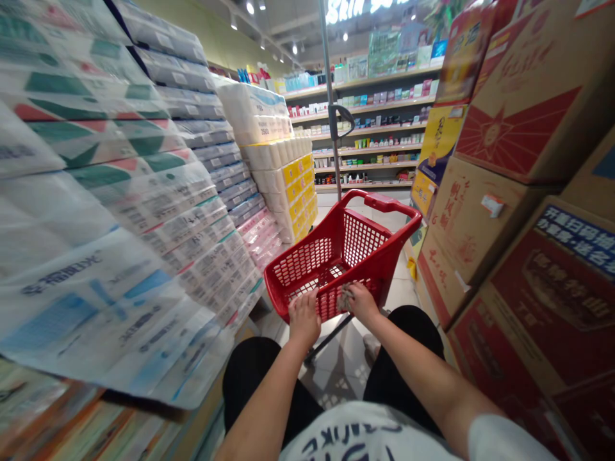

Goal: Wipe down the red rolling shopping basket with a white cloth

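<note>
A red plastic shopping cart (355, 238) with a perforated basket stands in front of my knees, its side turned toward me. My left hand (304, 318) lies over the near rim of the basket, its fingers bent onto the edge. In my right hand (363, 302) is a crumpled greyish cloth (344, 299), held against the basket's near side wall. The basket's interior looks bare where its walls and floor show. Part of the near wall is hidden behind both hands.
Stacked tissue packs (192, 192) rise close on the left, with toilet roll packs (283, 186) beyond. Cardboard boxes (473, 218) are piled close on the right. A grey metal pole (328, 70) stands behind the cart. Product shelves (375, 150) line the back.
</note>
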Demonstrator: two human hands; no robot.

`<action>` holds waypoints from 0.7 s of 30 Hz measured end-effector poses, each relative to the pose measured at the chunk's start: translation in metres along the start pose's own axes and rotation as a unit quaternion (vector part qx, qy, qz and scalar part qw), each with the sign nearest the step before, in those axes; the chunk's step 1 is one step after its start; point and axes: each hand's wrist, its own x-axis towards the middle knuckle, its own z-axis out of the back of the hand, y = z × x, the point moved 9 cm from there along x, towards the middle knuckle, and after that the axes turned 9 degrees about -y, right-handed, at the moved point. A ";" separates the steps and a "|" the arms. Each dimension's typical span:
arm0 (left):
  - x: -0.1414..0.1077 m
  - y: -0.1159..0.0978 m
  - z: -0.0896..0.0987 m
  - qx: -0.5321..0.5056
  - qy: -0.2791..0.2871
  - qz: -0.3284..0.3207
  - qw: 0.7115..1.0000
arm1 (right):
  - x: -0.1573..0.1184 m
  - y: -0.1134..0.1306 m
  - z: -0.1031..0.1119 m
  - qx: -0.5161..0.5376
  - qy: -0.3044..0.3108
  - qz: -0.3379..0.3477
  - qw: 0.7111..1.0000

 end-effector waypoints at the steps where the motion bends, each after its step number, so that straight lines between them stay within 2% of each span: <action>1: 0.000 0.001 0.000 0.000 0.000 -0.001 1.000 | -0.003 0.002 -0.007 0.000 0.025 -0.001 1.000; 3: -0.001 0.002 -0.002 0.002 0.001 -0.011 1.000 | -0.006 0.009 -0.012 0.004 0.031 0.006 1.000; 6: -0.003 0.004 -0.004 0.011 0.000 -0.045 0.999 | -0.004 0.022 -0.004 0.019 -0.022 0.034 0.999; 7: -0.005 0.005 -0.004 0.018 -0.004 -0.053 0.998 | -0.003 0.024 -0.004 0.019 -0.023 0.040 0.999; 11: -0.011 0.013 0.003 0.042 -0.039 -0.045 0.997 | -0.012 0.023 -0.021 -0.002 0.055 0.041 0.998; 16: -0.022 0.024 0.014 0.060 -0.063 -0.001 0.996 | -0.018 0.030 -0.023 0.009 0.034 0.070 0.997; 21: -0.026 0.028 0.014 0.043 -0.051 0.007 0.998 | -0.016 0.043 -0.039 -0.015 0.077 0.089 0.993</action>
